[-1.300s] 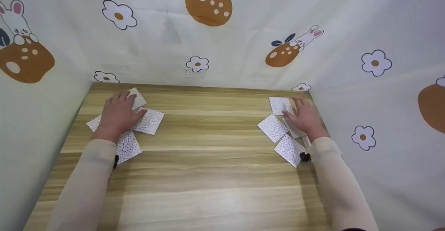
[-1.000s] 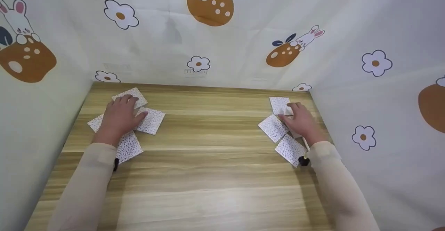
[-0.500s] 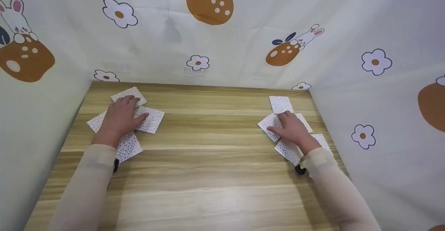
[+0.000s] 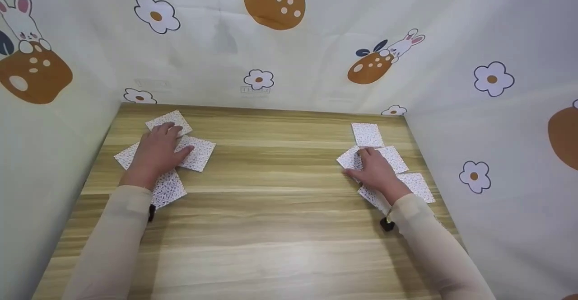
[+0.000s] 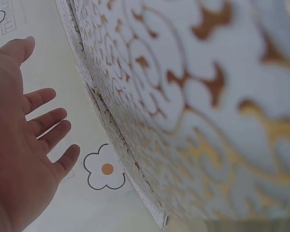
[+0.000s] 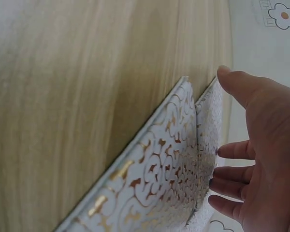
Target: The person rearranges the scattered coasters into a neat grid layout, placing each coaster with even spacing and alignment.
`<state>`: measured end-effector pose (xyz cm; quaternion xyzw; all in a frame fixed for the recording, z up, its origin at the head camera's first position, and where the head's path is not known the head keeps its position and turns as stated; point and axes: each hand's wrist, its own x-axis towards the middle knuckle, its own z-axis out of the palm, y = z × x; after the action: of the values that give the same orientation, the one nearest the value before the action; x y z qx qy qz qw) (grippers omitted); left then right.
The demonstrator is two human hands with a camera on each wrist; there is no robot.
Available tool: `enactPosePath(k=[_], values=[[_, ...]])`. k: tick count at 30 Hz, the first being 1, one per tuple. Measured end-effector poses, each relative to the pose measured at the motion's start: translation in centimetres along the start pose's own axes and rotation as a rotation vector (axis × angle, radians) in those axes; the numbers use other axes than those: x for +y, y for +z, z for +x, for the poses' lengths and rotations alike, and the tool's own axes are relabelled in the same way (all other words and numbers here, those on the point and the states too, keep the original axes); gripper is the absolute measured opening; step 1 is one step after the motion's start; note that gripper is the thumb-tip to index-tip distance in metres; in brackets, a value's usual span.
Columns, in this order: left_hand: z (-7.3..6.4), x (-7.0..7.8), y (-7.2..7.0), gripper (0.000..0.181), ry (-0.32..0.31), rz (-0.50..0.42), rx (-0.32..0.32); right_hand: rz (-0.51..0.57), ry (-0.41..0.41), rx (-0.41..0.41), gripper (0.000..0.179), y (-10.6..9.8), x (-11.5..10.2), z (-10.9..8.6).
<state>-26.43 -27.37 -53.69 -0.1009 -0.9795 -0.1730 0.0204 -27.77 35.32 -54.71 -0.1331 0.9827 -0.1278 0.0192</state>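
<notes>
Square white cards with a gold scroll print lie face up in two loose groups. My left hand [image 4: 158, 151] is over the left group, fingers spread; around it show a far card [image 4: 175, 120], a right card [image 4: 202, 154], a left card [image 4: 125, 156] and a near card [image 4: 169, 189]. In the left wrist view its fingers [image 5: 48, 125] are extended beside the cards. My right hand [image 4: 374, 170] is over the left card [image 4: 347, 160] of the right group, thumb at its left corner, fingertips near its far edge. The right wrist view shows thumb and fingers [image 6: 237, 151] well apart; contact is unclear.
Other cards of the right group are a far card [image 4: 367, 134], a middle card [image 4: 393, 157], a lower right card [image 4: 417, 187] and a near card [image 4: 372, 197]. A wooden tabletop [image 4: 271, 178] lies beneath, with a printed cloth [image 4: 194, 65] rising around it.
My right hand has moved left and nearer me, from the right-hand cards onto the left card, uncovering the middle and lower right cards. My left hand has drawn slightly back from its far card.
</notes>
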Motion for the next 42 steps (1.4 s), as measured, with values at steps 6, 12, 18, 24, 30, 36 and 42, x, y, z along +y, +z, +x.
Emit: enactPosePath(k=[6,12,18,24,30,36,42], values=[[-0.1,-0.2,-0.1,0.075,-0.002,-0.012,-0.002,0.009,0.019,0.0,0.089,0.6,0.2,-0.1],[-0.1,-0.3,-0.1,0.075,-0.003,-0.018,-0.002,0.045,0.031,0.023,0.086,0.9,0.3,0.0],[0.1,-0.2,-0.4,0.076,-0.006,-0.02,-0.009,0.119,0.042,0.041,0.082,0.8,0.3,0.1],[0.3,-0.2,-0.6,0.077,0.004,-0.01,-0.016,0.145,0.005,0.05,0.079,0.5,-0.1,0.4],[0.3,-0.1,-0.7,0.079,-0.001,-0.009,-0.065,0.144,-0.089,0.045,0.079,0.2,-1.3,1.6],[0.3,-0.2,-0.5,0.081,-0.009,-0.005,-0.086,0.154,-0.195,-0.028,0.082,-0.6,-3.5,3.6],[0.2,-0.2,-0.5,0.082,-0.007,0.006,-0.091,0.142,-0.299,-0.067,0.084,-1.1,-5.7,6.1]])
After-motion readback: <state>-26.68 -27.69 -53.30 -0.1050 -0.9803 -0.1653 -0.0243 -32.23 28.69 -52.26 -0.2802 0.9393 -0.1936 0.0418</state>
